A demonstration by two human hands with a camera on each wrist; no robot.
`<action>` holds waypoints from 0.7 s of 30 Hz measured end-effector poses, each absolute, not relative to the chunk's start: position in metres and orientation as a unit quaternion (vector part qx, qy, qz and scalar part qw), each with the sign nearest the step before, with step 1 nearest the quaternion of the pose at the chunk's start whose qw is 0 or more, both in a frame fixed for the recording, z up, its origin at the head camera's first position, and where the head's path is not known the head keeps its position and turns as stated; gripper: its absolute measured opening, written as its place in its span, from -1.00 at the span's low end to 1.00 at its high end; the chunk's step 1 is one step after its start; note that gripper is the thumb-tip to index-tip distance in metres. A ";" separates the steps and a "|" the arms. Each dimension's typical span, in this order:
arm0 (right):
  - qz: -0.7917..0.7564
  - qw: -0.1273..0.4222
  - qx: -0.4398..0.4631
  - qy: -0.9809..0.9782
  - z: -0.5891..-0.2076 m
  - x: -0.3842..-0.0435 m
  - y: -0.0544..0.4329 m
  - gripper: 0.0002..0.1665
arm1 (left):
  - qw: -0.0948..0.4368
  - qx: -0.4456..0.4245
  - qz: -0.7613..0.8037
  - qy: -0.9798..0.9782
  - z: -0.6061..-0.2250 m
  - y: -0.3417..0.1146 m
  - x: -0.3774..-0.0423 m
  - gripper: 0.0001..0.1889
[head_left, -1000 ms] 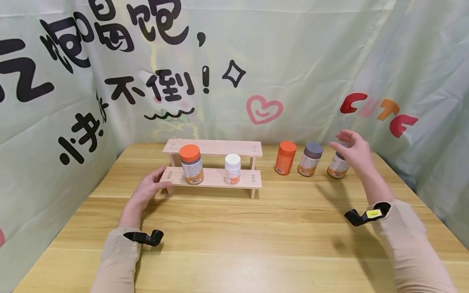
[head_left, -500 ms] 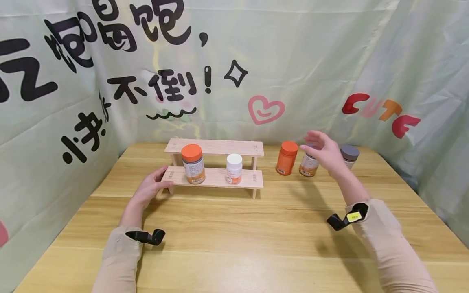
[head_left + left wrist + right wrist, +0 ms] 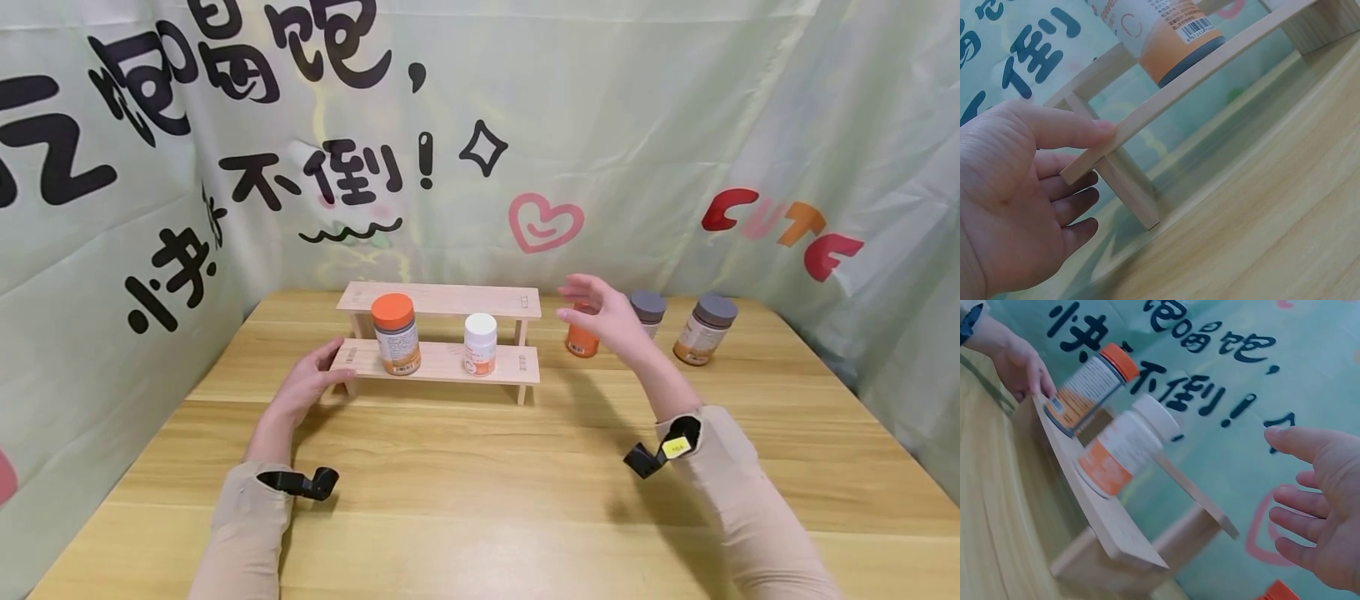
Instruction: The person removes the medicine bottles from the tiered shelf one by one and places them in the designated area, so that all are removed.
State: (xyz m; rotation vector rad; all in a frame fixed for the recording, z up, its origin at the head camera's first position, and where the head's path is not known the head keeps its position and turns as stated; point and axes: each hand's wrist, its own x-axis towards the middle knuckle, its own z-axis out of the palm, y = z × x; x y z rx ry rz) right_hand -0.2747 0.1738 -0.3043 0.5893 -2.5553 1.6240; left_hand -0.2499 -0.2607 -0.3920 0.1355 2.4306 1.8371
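head: above, forward-down, widest | left wrist: low, tilted, closest | right wrist: tilted, near | all share: rack [image 3: 441,359]

Partly hidden orange bottle [image 3: 582,343] behind right hand [image 3: 606,317], base-obscured grey-lidded bottle [image 3: 648,305], blurry-printed white bottle [image 3: 1117,453] from right wrist

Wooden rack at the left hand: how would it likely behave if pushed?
The wooden rack looks stiff, its boards straight. Spaced legs might resist sideways tipping, so sliding seems likelier. The orange-capped jar and white bottle standing on it could wobble.
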 end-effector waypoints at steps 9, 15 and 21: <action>0.537 0.003 0.225 -0.813 -0.311 -0.276 0.144 -0.29 | 0.046 0.045 0.599 0.799 -0.390 -0.261 -0.249 -0.17; 0.546 -0.011 0.234 -0.804 -0.316 -0.272 0.127 -0.29 | 0.048 0.039 0.605 0.794 -0.392 -0.262 -0.252 -0.16; 0.564 -0.024 0.250 -0.786 -0.323 -0.273 0.115 -0.29 | 0.048 0.042 0.608 0.792 -0.392 -0.262 -0.251 -0.17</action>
